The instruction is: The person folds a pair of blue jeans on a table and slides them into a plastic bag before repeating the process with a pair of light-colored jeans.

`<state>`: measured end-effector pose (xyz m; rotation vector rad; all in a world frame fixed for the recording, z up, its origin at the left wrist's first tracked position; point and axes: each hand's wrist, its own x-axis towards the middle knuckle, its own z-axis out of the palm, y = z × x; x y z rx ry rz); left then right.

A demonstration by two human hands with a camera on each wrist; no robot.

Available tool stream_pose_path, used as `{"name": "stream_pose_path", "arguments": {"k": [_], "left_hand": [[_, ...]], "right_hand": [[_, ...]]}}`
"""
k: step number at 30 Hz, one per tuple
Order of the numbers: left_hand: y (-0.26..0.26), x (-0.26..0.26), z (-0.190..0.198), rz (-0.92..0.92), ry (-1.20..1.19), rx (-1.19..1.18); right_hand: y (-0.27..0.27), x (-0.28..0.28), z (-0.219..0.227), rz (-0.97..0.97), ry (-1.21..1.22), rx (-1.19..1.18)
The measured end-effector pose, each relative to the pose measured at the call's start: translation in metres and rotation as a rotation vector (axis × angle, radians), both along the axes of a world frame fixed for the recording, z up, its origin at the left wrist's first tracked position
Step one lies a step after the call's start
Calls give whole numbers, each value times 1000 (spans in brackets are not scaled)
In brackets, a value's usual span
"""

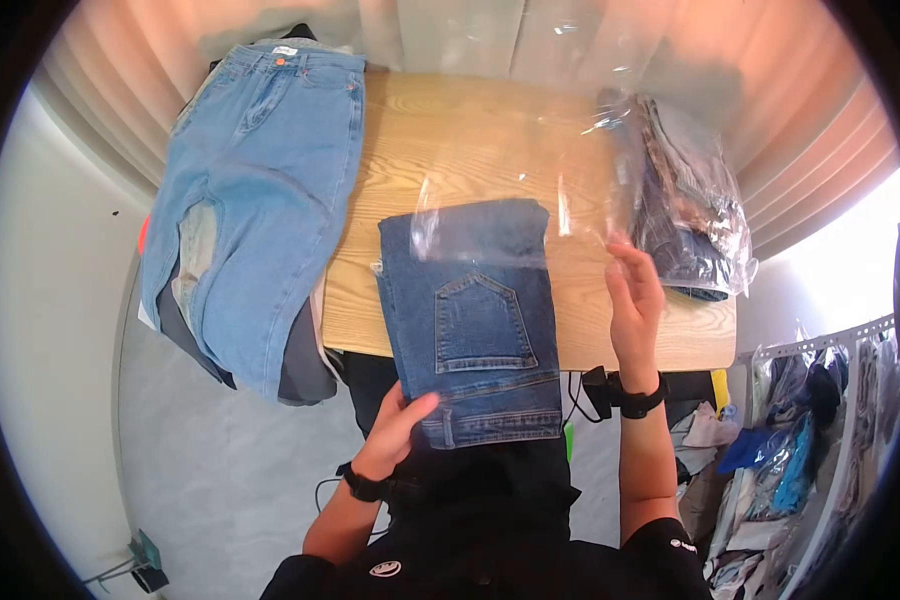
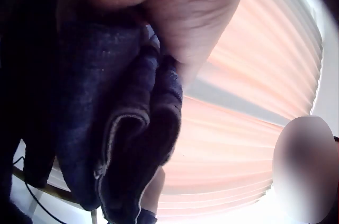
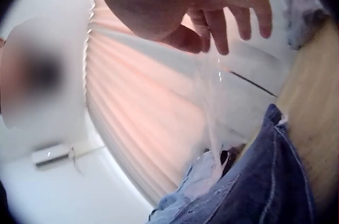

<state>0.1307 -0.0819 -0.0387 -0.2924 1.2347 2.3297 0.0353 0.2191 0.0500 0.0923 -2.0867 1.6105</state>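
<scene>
At wood tbl point(image 1: 385, 150): L hand point(image 1: 396, 432) grips folded denim jeans point(image 1: 478, 325).

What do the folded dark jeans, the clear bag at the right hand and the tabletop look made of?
Folded dark jeans: matte denim, probably cotton; uneven blue fade, stitched pocket.
Clear bag: thin, glossy plastic film; see-through with bright highlights.
Tabletop: pale wood grain, perhaps real wood or laminate; I can't tell.

Glare streaks clear plastic point(image 1: 530, 190) — edges bowed, dark.
</scene>
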Motion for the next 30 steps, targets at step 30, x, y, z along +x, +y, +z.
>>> {"name": "stream_pose_path", "arguments": {"k": [30], "left_hand": [[72,24,104,-526,586,-1238]], "right_hand": [[-33,138,-7,547,-714,-492]]}}
